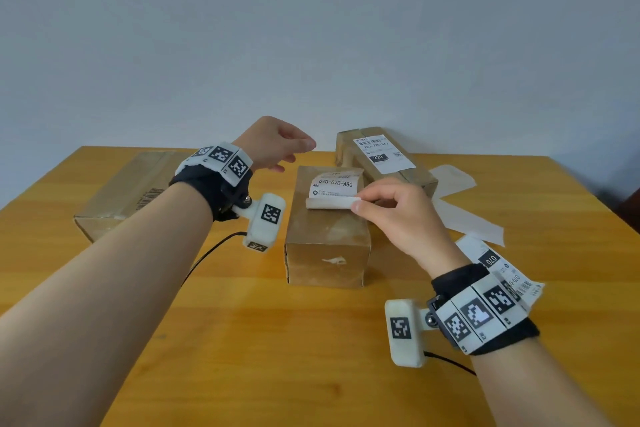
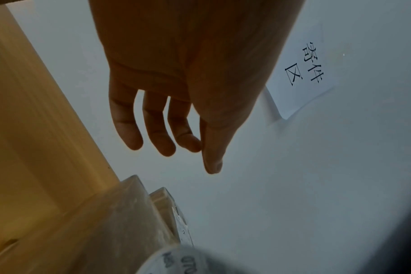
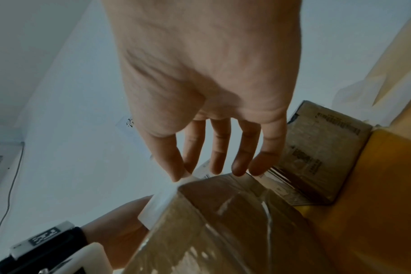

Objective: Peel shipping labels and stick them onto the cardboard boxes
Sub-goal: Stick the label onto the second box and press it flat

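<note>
the right hand (image 1: 398, 215) pinched the curled near edge of a shipping label (image 1: 334, 191) lying atop the middle cardboard box (image 1: 327, 236) on the counter (image 1: 242, 322). the left hand (image 1: 273, 146) hovered beyond it, fingers loose, holding nothing.
</note>
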